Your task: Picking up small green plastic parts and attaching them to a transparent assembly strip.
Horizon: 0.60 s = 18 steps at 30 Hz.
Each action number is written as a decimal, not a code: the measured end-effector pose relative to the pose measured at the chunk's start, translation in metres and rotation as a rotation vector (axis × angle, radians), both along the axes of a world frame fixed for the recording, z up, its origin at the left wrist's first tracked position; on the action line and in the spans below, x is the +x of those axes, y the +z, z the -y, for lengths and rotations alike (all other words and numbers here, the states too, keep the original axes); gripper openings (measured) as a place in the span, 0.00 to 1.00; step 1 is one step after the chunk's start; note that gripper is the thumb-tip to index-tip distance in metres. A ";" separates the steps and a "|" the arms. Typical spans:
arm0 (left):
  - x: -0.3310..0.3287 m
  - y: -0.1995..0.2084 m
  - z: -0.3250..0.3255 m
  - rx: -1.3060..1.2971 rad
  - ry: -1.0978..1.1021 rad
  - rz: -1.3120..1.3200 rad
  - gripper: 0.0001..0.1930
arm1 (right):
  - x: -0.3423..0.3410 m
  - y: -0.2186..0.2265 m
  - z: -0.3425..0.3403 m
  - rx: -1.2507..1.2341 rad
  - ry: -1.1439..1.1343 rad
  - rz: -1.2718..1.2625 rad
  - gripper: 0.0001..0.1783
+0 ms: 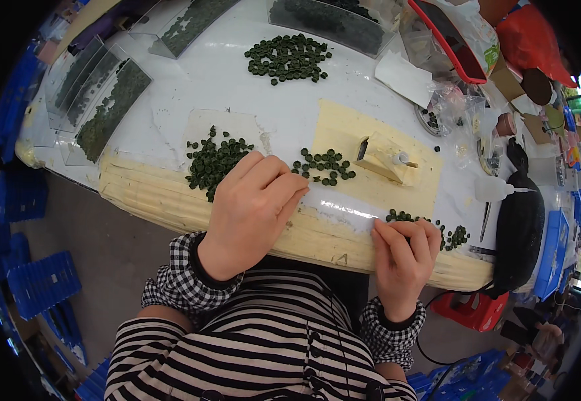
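Note:
My left hand is closed in a pinch above the table's padded front edge; whatever lies between its fingertips is too small to make out. To its left and beyond it spreads a pile of small dark green round ridged pieces. A smaller group of these green pieces lies just past its fingertips. My right hand is also pinched, its fingertips down near the edge, with their contents hidden. Between the two hands runs a shiny clear strip. More green pieces lie beside and behind my right fingers.
A cream block with a small nozzle stands on a yellow sheet. Farther back sit another green pile, clear trays of green parts and a red-framed phone. Tweezers, a white squeeze bottle and a black bag are at right.

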State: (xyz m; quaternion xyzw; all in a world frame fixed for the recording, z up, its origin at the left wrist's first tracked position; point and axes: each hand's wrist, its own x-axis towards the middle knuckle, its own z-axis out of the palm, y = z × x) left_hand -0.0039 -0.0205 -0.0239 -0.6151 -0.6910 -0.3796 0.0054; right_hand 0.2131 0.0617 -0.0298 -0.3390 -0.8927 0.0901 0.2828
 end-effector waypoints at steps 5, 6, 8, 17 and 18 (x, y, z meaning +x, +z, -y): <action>-0.006 0.012 0.008 -0.005 0.024 0.024 0.07 | 0.003 0.003 0.001 0.043 -0.036 0.001 0.11; -0.010 0.015 0.013 -0.008 0.038 0.021 0.07 | 0.004 0.002 0.000 0.041 -0.033 0.002 0.11; -0.016 0.020 0.020 -0.065 0.043 0.018 0.08 | 0.005 0.000 -0.001 0.036 -0.026 0.005 0.11; -0.022 0.014 0.026 -0.153 0.045 -0.020 0.08 | 0.000 0.005 -0.004 0.025 -0.002 -0.003 0.08; -0.022 0.015 0.026 -0.154 0.038 -0.026 0.08 | 0.001 0.004 -0.003 -0.012 0.003 -0.089 0.07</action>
